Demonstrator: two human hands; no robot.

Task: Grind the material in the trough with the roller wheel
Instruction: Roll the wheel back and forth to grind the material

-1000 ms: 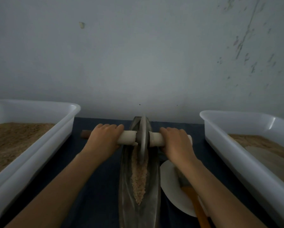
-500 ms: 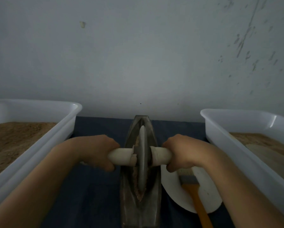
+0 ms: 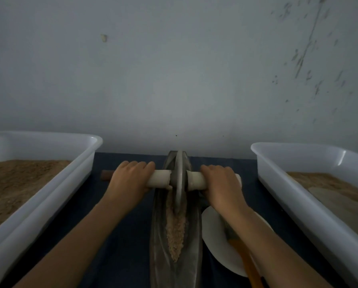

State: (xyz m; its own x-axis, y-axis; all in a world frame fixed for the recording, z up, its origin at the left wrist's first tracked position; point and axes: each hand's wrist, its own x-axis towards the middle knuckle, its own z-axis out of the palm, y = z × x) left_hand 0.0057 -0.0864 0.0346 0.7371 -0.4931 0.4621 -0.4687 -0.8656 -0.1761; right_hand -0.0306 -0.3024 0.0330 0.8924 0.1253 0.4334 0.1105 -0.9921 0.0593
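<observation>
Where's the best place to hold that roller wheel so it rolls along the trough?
By the pale handle sticking out each side of the roller wheel, one hand per side, coming from above. The left hand and right hand do this, fingers curled over the top. The disc is thin and stands on edge in the trough.
</observation>
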